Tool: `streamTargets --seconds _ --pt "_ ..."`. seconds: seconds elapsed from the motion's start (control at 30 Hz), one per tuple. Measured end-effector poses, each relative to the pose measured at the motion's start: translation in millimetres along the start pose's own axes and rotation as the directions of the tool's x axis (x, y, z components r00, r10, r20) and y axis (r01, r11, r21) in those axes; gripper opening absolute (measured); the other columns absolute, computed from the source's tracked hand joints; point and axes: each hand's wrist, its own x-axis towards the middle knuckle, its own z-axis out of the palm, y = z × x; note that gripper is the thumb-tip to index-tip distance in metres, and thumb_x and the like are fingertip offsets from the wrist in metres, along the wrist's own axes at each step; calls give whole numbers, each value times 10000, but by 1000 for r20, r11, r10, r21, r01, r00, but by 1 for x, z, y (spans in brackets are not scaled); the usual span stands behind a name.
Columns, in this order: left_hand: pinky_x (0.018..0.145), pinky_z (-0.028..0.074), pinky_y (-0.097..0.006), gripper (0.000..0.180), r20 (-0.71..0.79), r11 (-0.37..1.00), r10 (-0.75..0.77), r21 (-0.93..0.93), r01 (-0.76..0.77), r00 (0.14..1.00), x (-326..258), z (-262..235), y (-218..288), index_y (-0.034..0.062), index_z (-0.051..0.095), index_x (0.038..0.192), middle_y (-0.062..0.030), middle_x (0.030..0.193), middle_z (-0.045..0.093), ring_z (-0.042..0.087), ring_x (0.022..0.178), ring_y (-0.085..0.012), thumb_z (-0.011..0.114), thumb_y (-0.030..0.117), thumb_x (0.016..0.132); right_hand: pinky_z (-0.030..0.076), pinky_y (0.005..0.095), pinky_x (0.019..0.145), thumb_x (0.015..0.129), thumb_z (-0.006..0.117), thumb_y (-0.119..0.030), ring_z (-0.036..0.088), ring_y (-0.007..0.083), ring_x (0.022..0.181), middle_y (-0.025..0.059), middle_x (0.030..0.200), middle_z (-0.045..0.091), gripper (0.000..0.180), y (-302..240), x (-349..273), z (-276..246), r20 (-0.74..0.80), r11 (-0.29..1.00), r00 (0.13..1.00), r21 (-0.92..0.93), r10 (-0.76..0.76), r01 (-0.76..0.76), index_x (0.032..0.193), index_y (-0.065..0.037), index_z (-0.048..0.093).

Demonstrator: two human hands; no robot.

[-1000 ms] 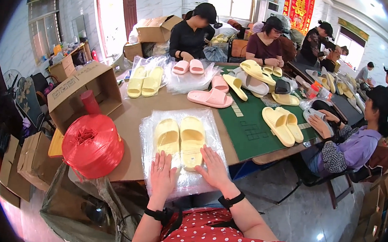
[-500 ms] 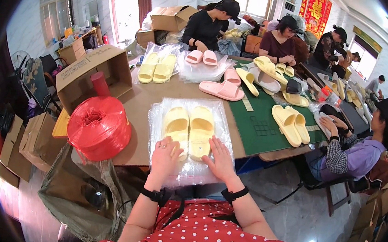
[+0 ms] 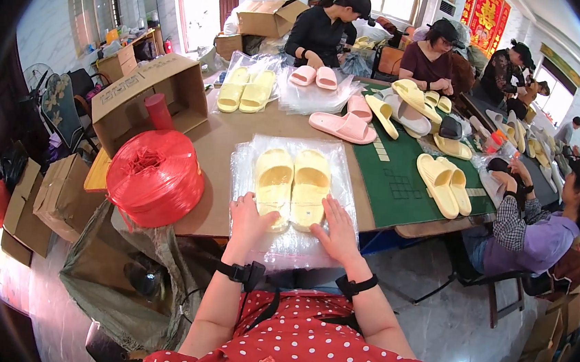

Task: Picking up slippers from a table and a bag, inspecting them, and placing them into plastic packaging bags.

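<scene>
A pair of yellow slide slippers (image 3: 312,176) lies side by side, toes away from me, on a stack of clear plastic bags (image 3: 347,176). Glints and fine lines cross the slippers, as if thin film lies over them. My left hand (image 3: 251,220) rests open and flat at the left slipper's heel end, its thumb touching the heel edge. On the other side my right hand (image 3: 338,232) lies open along the right slipper, thumb toward its heel. Both hands press on the plastic and hold nothing.
At left stand a red twine roll (image 3: 155,186) and a cardboard box (image 3: 190,96) on its side. Behind lie bagged yellow slippers (image 3: 257,90) and pink slippers (image 3: 343,126). More slippers crowd the green mat (image 3: 393,183). A co-worker (image 3: 527,226) sits at right; others work behind.
My left hand has slid outward from the left slipper's heel, and my fingers lie along the pair's sides. The view has shifted slightly. The co-worker at right has raised their hands.
</scene>
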Motion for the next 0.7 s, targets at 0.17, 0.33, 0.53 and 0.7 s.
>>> streamTargets --seconds 0.17,0.33,0.53,0.7 --pt "1029 418 -434 803 -15 980 -12 -200 9 1000 3 -7 18 -80 467 1347 -222 1212 581 503 1192 -343 849 235 715 245 468 1192 972 533 -480 321 355 1459 195 1582 332 731 4 -1 -2 5 1000 1000 23 13 -13 1514 -31 334" --pt "1012 470 -349 697 170 818 -128 -540 201 977 8 11 -18 -75 431 1394 -173 1300 580 554 1220 -217 772 69 804 255 465 1185 912 665 -371 354 396 1427 253 1545 357 785 -7 3 -10 -19 971 999 239 30 -24 1515 -3 323" --pt "1003 490 -351 704 162 250 29 -956 150 986 3 9 -6 37 350 1477 -134 1319 572 575 1223 -227 670 -42 854 222 539 1180 794 792 -446 203 460 1467 270 1596 206 989 -30 8 -23 -405 997 913 -70 -39 12 1511 7 284" --pt "1043 465 -367 701 143 127 90 -983 131 986 8 -11 10 46 288 1505 -124 1352 563 568 1243 -227 590 -69 884 267 503 1171 746 869 -328 245 419 1457 260 1596 176 1083 -44 21 -33 -559 994 827 108 55 7 1548 -20 209"
